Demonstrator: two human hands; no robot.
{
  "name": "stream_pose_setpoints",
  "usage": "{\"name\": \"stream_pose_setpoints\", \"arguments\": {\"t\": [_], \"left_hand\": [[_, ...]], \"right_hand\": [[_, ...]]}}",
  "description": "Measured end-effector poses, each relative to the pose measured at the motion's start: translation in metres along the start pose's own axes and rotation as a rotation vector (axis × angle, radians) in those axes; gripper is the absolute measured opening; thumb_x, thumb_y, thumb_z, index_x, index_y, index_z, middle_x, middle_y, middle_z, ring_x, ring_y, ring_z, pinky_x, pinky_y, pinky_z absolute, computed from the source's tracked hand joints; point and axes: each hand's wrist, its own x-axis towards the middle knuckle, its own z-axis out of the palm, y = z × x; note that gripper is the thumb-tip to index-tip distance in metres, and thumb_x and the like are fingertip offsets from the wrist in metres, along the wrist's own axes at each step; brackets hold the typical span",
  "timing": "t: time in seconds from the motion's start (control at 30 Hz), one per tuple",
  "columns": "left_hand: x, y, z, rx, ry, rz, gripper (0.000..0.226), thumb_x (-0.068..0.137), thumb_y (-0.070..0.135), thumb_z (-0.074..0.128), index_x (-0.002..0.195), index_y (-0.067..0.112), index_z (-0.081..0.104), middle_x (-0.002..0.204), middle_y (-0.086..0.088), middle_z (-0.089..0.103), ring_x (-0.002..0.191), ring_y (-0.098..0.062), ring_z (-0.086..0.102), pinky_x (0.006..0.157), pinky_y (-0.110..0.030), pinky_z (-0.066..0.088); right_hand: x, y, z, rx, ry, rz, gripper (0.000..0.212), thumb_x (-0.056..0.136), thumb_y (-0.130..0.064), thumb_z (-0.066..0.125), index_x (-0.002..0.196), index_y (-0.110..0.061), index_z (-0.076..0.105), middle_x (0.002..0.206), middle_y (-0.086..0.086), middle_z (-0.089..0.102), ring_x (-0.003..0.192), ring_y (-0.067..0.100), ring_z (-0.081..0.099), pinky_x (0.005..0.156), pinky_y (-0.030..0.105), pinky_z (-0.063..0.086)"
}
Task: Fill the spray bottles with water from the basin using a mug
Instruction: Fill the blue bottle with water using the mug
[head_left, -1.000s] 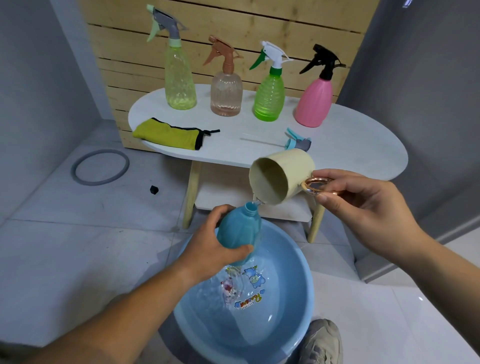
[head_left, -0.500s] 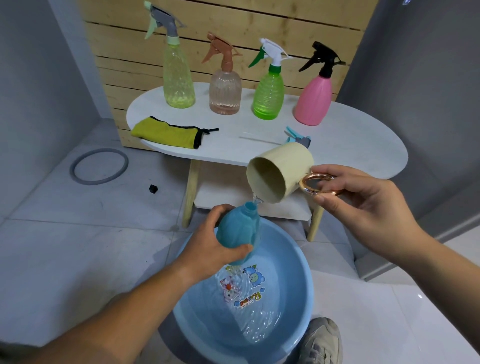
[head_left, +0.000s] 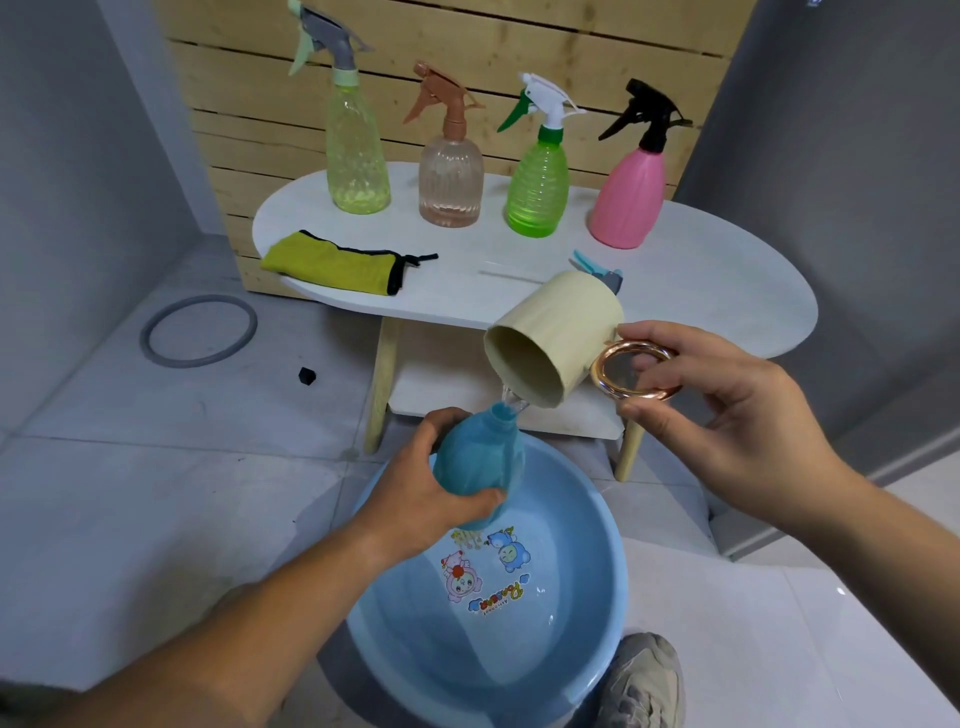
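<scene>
- While held over the far rim of the basin (head_left: 582, 530), the open blue spray bottle (head_left: 480, 460) is wrapped by the left hand (head_left: 418, 501).
- Tipped cream mug (head_left: 561, 330) trickles water (head_left: 513, 402) into its neck; right hand (head_left: 727, 421) pinches the ring handle (head_left: 602, 376).

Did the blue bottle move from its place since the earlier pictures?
No. The blue bottle, held by the left hand, sits over the far side of the basin, just above its stickers, as before.

Soft even light, sharp centre, wide-angle edge distortion.
</scene>
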Motion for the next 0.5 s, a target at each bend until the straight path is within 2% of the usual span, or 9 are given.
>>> {"name": "stream_pose_setpoints", "arguments": {"t": [0.23, 0.43, 0.5], "left_hand": [[-0.0007, 0.0, 0.0008, 0.001, 0.002, 0.004, 0.074, 0.07, 0.02, 0.093, 0.125, 0.044, 0.051, 0.117, 0.028, 0.06, 0.112, 0.011, 0.056, 0.08, -0.011, 0.054], [0.0004, -0.0015, 0.0009, 0.02, 0.008, 0.004, 0.073, 0.07, 0.022, 0.092, 0.127, 0.042, 0.052, 0.117, 0.027, 0.061, 0.114, 0.005, 0.058, 0.087, -0.022, 0.058], [0.0008, -0.0013, 0.0009, 0.03, 0.007, 0.011, 0.072, 0.07, 0.021, 0.093, 0.126, 0.042, 0.053, 0.117, 0.027, 0.061, 0.114, 0.005, 0.059, 0.088, -0.022, 0.058]], "right_hand": [[0.0006, -0.0058, -0.001, -0.093, -0.004, -0.052, 0.02, 0.085, -0.029, 0.07, 0.087, -0.01, 0.076, 0.131, 0.001, 0.062, 0.112, 0.016, 0.065, 0.097, 0.039, 0.052], [0.0009, -0.0064, 0.0003, -0.169, -0.011, -0.173, 0.018, 0.087, -0.023, 0.073, 0.087, -0.006, 0.075, 0.131, 0.006, 0.061, 0.106, 0.027, 0.063, 0.089, 0.048, 0.05], [0.0012, -0.0062, 0.0011, -0.199, -0.017, -0.223, 0.018, 0.085, -0.022, 0.073, 0.086, -0.005, 0.075, 0.131, 0.009, 0.061, 0.103, 0.029, 0.062, 0.087, 0.048, 0.05]]}}
